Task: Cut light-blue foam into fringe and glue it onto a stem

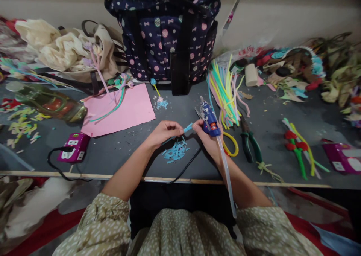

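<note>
My left hand (166, 132) is closed in a pinch on a thin light-blue fuzzy stem, probably a pipe cleaner, with a frayed blue tip (188, 127). The fingertips of my right hand (205, 135) come up to that tip; whether they touch it is hard to tell. In the same right hand sits a blue glue gun (210, 117), nozzle pointing away, its long clear glue stick (226, 169) trailing back over my forearm. Below my hands lies a pile of short blue cut pieces (176, 151). Yellow-handled scissors (231, 144) lie partly hidden beside my right hand.
A dark patterned bag (163, 34) stands behind, a phone (180, 74) leaning on it. Left are pink paper (120, 111), a bottle (53, 103) and a purple power socket (75, 147). Right are coloured stems (227, 94), green-handled pliers (250, 145) and red-and-green pieces (297, 148).
</note>
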Demonstrator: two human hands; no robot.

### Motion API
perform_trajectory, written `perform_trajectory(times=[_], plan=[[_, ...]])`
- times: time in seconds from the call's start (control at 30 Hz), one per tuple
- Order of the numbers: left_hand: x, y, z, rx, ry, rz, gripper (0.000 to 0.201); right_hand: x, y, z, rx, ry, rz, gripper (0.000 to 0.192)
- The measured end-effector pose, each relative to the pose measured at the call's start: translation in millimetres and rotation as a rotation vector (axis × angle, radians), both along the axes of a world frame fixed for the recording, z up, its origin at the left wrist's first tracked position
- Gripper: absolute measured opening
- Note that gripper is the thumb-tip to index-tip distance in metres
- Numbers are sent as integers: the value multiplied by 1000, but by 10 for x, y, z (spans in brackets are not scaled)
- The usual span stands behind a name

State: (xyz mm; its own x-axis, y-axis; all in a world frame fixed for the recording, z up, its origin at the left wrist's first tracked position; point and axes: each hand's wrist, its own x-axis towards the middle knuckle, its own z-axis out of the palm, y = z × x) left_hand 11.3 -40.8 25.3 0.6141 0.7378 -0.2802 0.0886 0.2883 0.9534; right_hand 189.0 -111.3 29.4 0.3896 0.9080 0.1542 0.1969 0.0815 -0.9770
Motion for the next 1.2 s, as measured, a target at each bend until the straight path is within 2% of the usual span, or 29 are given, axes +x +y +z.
perform_trajectory(times=[0.17, 0.37, 0.47, 0.7, 0.9, 1.2], plan=[[-6, 20, -14, -18, -43, 26, 19, 6, -3, 29, -12, 51, -2, 21], [-26, 53, -67, -196, -160, 113, 21, -1, -4, 78, 0, 89, 27, 23], [-25, 68, -80, -229, -197, 169, 25, -9, -16, 80, -11, 74, 35, 24], [-2, 78, -53, -199, -240, 217, 34, 11, -33, 50, -15, 50, 69, 24], [-1, 98, -68, -207, -289, 313, 36, 18, -30, 11, -44, 74, 118, 35], [-26, 125, -95, -213, -305, 315, 31, 3, -35, -21, -131, 196, 251, 47]])
